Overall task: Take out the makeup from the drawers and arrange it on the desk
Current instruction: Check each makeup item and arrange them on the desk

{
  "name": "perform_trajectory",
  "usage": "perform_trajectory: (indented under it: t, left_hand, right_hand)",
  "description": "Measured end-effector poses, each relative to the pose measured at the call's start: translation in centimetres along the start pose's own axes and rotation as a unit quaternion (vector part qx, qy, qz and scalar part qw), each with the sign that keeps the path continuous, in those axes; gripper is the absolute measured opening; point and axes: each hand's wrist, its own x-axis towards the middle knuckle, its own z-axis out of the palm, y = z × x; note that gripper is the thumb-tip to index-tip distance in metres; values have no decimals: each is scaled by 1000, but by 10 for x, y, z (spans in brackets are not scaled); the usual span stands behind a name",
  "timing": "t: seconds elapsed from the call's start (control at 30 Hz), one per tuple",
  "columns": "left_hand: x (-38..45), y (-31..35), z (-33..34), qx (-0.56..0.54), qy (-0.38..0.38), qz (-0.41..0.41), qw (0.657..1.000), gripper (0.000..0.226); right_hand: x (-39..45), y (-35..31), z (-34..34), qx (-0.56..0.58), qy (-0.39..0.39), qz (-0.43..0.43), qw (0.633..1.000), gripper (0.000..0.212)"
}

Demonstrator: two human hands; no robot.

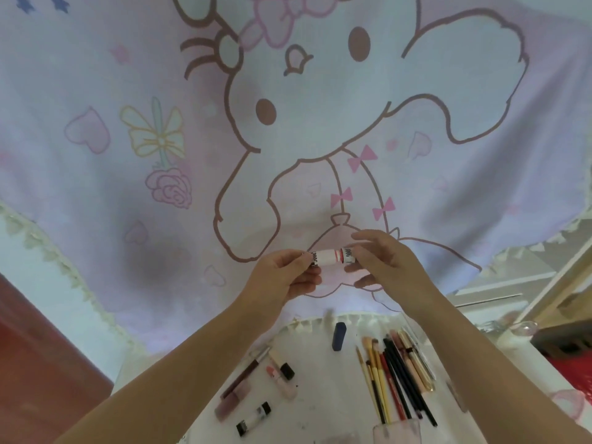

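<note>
A small white tube with a red band [330,257] is held level in the air above the far end of the white desk [323,402]. My left hand [285,277] pinches its left end. My right hand [381,264] pinches its right end, where a barcode label shows. On the desk below lie a row of brushes and pencils [397,376], a dark blue stick [339,336], a pink lipstick with a black cap [282,373], a long lip gloss tube [240,386] and a small clear bottle with black ends [254,418].
A pink cartoon curtain [288,123] hangs right behind the desk. A clear cup [397,431] stands at the desk's near edge. A glass jar [515,334] and a wooden frame [557,283] are at the right. A reddish-brown panel [38,347] is at the left.
</note>
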Motion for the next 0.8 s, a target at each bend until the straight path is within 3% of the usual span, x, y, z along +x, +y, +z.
perform_trajectory:
  t: [0.13,0.23,0.37,0.47,0.57,0.63,0.7,0.8]
  left_hand:
    - [3,-11,1,0,-7,-36,999,17]
    - [3,-23,-2,120,-60,-89,987,15]
    - [8,-45,-8,253,-157,-157,942,17]
    - [14,-68,-15,265,-186,-194,926,21]
    - [22,-96,-24,257,-200,-223,919,27]
    - [26,-123,-28,274,-200,-239,910,25]
    - [30,-148,-32,325,-168,-232,901,20]
    - [39,-181,-39,392,-106,-192,893,16]
  right_hand:
    - [0,11,-3,-46,-1,-2,999,21]
    - [-2,20,-5,-66,-39,3,997,28]
    - [-7,37,-5,-160,-103,29,981,27]
    - [-10,53,-5,-215,-128,48,967,27]
    - [-14,75,-8,-190,-125,91,969,33]
    - [-18,98,-14,-164,-91,133,973,31]
    - [-24,127,-20,-207,-72,177,959,21]
    - [-37,179,-25,-337,-110,248,901,24]
